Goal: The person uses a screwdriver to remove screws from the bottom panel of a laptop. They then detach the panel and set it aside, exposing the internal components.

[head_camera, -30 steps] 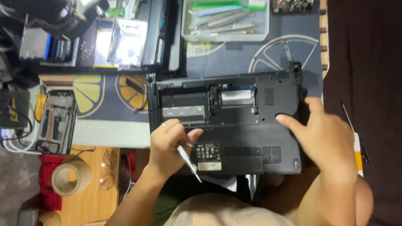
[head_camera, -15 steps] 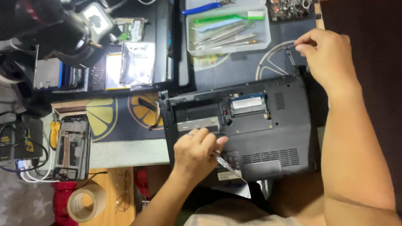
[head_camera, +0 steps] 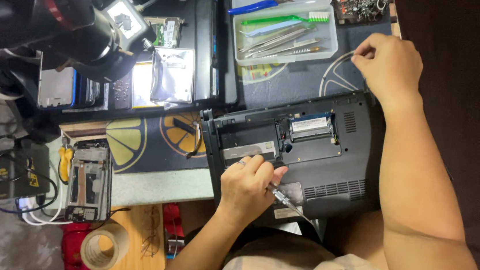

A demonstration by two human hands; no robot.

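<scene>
An upturned black laptop (head_camera: 308, 152) lies on the surface, its memory bay uncovered. Over that bay, a screwdriver (head_camera: 286, 200) is clamped in the left hand (head_camera: 250, 182). Beyond the laptop's far edge, the right hand (head_camera: 391, 64) is pinched shut; what it holds cannot be told.

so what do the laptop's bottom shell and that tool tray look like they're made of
Laptop shell: probably matte black plastic, given its dull, even surface and moulded vent slots. Tool tray: seemingly translucent plastic, since the mat's pattern shows faintly through its wall. The tweezers inside look like bare metal, grey and shiny.

Left hand (head_camera: 250, 182) fisted; right hand (head_camera: 389, 64) (pinching)
</scene>
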